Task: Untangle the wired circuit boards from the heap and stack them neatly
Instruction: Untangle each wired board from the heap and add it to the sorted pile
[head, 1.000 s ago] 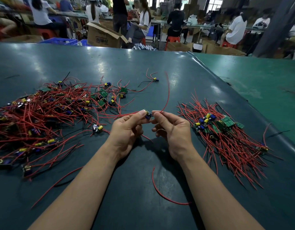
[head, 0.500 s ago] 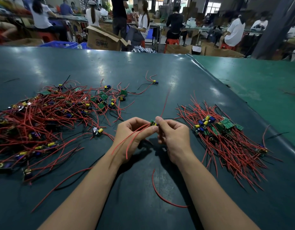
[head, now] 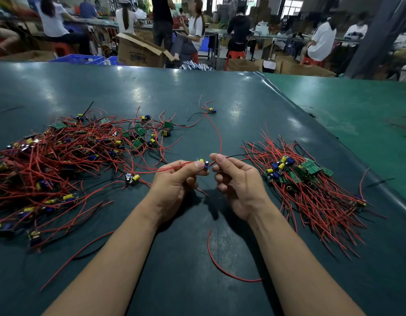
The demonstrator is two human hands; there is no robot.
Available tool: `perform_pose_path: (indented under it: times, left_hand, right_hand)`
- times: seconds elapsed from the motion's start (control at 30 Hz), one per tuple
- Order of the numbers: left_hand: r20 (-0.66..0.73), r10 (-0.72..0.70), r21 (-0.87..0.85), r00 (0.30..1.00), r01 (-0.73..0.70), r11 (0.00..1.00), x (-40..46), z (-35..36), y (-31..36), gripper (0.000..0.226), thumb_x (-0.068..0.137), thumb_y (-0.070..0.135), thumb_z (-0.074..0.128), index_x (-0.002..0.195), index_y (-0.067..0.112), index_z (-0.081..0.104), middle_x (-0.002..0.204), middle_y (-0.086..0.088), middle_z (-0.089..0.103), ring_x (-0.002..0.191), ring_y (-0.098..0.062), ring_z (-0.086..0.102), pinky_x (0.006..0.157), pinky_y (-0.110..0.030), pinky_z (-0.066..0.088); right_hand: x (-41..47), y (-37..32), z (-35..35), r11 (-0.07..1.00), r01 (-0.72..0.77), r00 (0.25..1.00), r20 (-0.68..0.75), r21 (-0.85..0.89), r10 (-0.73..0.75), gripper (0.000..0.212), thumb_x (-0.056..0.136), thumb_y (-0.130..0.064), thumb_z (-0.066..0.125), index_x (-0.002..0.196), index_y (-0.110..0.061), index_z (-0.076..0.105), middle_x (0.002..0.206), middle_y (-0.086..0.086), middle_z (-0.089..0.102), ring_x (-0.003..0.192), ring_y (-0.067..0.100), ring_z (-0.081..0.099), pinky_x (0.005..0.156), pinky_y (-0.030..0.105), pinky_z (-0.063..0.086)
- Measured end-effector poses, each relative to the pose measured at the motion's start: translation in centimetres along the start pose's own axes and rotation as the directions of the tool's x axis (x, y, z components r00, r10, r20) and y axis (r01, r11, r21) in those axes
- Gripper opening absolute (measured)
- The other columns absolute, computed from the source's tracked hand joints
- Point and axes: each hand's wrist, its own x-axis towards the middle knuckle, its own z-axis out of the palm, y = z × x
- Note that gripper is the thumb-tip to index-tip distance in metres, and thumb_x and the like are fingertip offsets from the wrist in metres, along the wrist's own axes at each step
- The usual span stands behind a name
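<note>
We sit at a dark teal table (head: 197, 92), glossy, w/ ceiling light glaring off it in patches. A lighter green table (head: 348, 103) butts against it on the right. Beyond the far edge: open cardboard box (head: 138, 53), blue crates (head: 81, 58), more boxes (head: 295, 68) on the floor. People sit on red stools (head: 236, 55) at long benches (head: 275, 36) w/ backs to us; one stands. Dark pillar (head: 377, 35) at right. Bright windows (head: 291, 5) at the back; far end of the room is dim & cluttered.
</note>
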Motion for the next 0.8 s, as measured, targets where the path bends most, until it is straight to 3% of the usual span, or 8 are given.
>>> perform_pose_path:
  times: [0.2, 0.37, 0.5, 0.6, 0.7, 0.8]
  left_hand:
    - [-0.001, 0.097, 0.308, 0.995, -0.092, 0.947, -0.7, 0.2, -0.5, 0.020, 0.071, 0.006, 0.081, 0.066, 0.012, 0.063, 0.062, -0.001, 0.064, 0.053, -0.010, 0.053, 0.051, -0.020, 0.044]
    - [0.020, 0.155, 0.386, 0.988, -0.151, 0.910, -0.8, 0.4, -0.6, 0.022, 0.073, 0.004, 0.081, 0.067, 0.009, 0.061, 0.056, 0.005, 0.061, 0.051, -0.007, 0.050, 0.050, -0.016, 0.041]
    - [0.020, 0.103, 0.319, 0.994, -0.104, 0.942, -0.8, 0.1, -0.4, 0.020, 0.065, 0.014, 0.084, 0.062, 0.014, 0.064, 0.059, -0.003, 0.060, 0.053, -0.014, 0.046, 0.055, -0.026, 0.036]
    - [0.009, 0.035, 0.161, 0.999, -0.035, 0.986, -0.5, 0.3, -0.1, 0.014, 0.061, 0.012, 0.080, 0.061, 0.013, 0.066, 0.065, -0.008, 0.066, 0.051, -0.010, 0.046, 0.056, -0.023, 0.036]
    - [-0.007, -0.019, 0.003, 1.000, 0.019, 1.000, -0.2, 0.5, 0.1, 0.006, 0.064, 0.016, 0.069, 0.059, 0.013, 0.068, 0.063, -0.005, 0.065, 0.048, -0.008, 0.045, 0.053, -0.020, 0.038]
    - [-0.008, -0.042, -0.039, 0.999, 0.041, 0.998, -0.2, 0.3, 0.4, 0.009, 0.068, 0.018, 0.065, 0.071, 0.011, 0.063, 0.061, 0.000, 0.062, 0.049, -0.008, 0.042, 0.054, -0.020, 0.038]
  right_hand:
    - [0.1, 0.9, 0.1, 0.970, 0.040, 0.983, -0.167, -0.239, -0.082, 0.028, 0.088, -0.020, 0.072, 0.062, -0.011, 0.068, 0.052, 0.001, 0.059, 0.039, 0.008, 0.047, 0.036, 0.017, 0.036]
    - [0.1, 0.9, 0.2, 0.949, 0.061, 0.985, -0.135, -0.309, -0.107, 0.025, 0.093, -0.018, 0.065, 0.071, -0.010, 0.071, 0.047, -0.004, 0.053, 0.036, 0.007, 0.038, 0.035, 0.015, 0.028]
    - [0.0, 0.7, 0.2, 0.946, 0.063, 0.991, -0.088, -0.318, -0.096, 0.028, 0.097, -0.012, 0.057, 0.074, -0.010, 0.073, 0.052, -0.001, 0.046, 0.037, 0.007, 0.031, 0.035, 0.015, 0.023]
    - [-0.1, 0.3, 0.1, 0.988, 0.020, 0.998, -0.051, -0.153, -0.028, 0.026, 0.097, -0.012, 0.056, 0.079, -0.011, 0.075, 0.059, 0.000, 0.042, 0.040, 0.007, 0.028, 0.036, 0.016, 0.022]
    - [-0.2, -0.2, 0.1, 0.999, -0.003, 1.000, 0.021, -0.043, 0.004, 0.015, 0.089, -0.020, 0.065, 0.085, -0.013, 0.077, 0.062, -0.006, 0.052, 0.044, 0.006, 0.037, 0.036, 0.016, 0.026]
    - [-0.2, -0.3, 0.1, 0.997, -0.072, 0.993, 0.101, 0.028, 0.068, 0.024, 0.076, -0.035, 0.068, 0.081, -0.014, 0.078, 0.063, -0.006, 0.054, 0.046, 0.004, 0.042, 0.036, 0.014, 0.028]
